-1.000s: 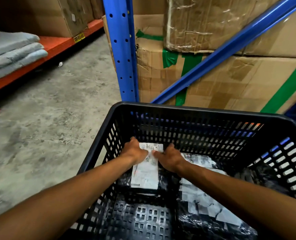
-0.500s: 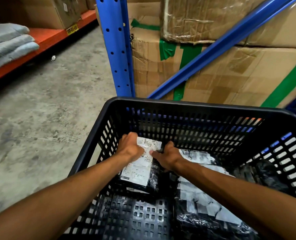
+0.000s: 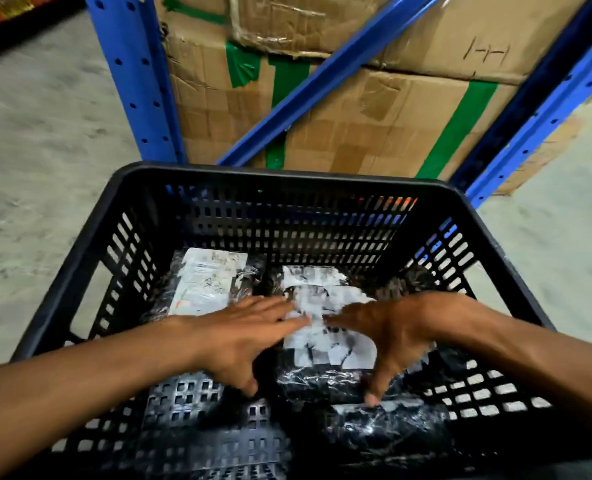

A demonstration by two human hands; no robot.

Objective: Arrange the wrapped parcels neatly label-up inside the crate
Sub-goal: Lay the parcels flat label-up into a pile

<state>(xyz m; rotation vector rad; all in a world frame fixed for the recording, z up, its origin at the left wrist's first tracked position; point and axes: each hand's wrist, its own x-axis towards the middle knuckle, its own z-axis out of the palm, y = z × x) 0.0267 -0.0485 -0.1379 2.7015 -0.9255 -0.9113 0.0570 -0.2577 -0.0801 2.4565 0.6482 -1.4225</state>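
The crate (image 3: 90,258) is black slotted plastic with a perforated floor, and three parcels in glossy black wrap lie in it. One (image 3: 207,282) sits at the far left, white label up; a second (image 3: 325,327) lies centre, its label creased and patchy; a third (image 3: 381,431) fills the near right (little label showing). Both hands are spread — left hand (image 3: 242,334) and right hand (image 3: 388,327) rest flat on the centre parcel, fingers apart, gripping nothing. The near-left floor is bare.
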